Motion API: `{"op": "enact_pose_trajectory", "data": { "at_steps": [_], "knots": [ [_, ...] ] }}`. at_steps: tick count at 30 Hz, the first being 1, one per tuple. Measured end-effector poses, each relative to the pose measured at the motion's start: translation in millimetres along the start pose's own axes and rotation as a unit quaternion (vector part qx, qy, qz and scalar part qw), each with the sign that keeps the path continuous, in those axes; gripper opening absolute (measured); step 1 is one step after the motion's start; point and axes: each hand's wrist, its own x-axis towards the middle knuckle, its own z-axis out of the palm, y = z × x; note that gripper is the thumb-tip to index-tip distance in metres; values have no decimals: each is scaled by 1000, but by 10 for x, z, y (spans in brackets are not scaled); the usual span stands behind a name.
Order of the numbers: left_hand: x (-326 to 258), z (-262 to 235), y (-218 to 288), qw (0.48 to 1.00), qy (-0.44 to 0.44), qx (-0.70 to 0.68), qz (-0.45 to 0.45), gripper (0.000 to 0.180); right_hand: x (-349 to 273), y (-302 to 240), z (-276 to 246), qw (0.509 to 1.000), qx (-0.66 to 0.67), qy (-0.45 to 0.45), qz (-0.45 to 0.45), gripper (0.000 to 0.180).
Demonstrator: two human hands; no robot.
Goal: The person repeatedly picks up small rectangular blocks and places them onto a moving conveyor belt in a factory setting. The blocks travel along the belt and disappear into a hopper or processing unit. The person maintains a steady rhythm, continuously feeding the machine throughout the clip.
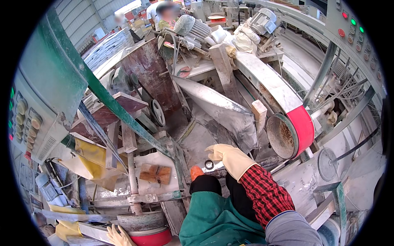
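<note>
My right hand [230,159], in a cream rubber glove with a red and black plaid sleeve cuff, hangs in front of my knees. Its fingers are bent and look apart, with nothing plainly held. A small dark ring [209,165] shows just below its fingertips; whether they touch it I cannot tell. Low at the left, my left hand [120,236], also gloved, has its fingers spread beside a wheel with a red belt [152,237]. That hand is partly cut off by the lower edge. My green apron [221,219] covers my lap.
A second red-belted wheel [301,131] stands on the right, a long pale belt running back from it. Control panels [45,106] flank me. A green bar [119,115] slants across the left. Ahead lie a dusty metal chute [221,108] and motors [262,20]. People [166,14] are farther back.
</note>
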Motion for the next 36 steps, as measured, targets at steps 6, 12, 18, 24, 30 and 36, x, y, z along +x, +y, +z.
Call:
{"op": "enact_pose_trajectory", "data": {
  "at_steps": [6, 12, 18, 24, 30, 36],
  "knots": [
    [-52, 14, -13, 1000, 11, 5, 9, 47, -39, -62, -34, 1000, -7, -2, 3, 51],
    [-118, -181, 227, 1000, -10, 16, -20, 47, -137, -126, -112, 999, 30, 32, 11, 50],
    [-149, -180, 283, 999, -6, 33, -4, 48, -79, -47, -67, 999, 14, 28, 22, 49],
    [-158, 256, -26, 995, 75, 67, 9, 35, -67, -66, -49, 999, 9, 34, 6, 49],
    [-177, 179, 55, 996, 52, 77, 11, 34, -172, -130, -121, 1000, 8, 23, 4, 49],
    [-258, 121, 216, 996, 50, 75, -5, 34, -163, -95, -102, 1000, 13, 27, 6, 48]
  ]
}}
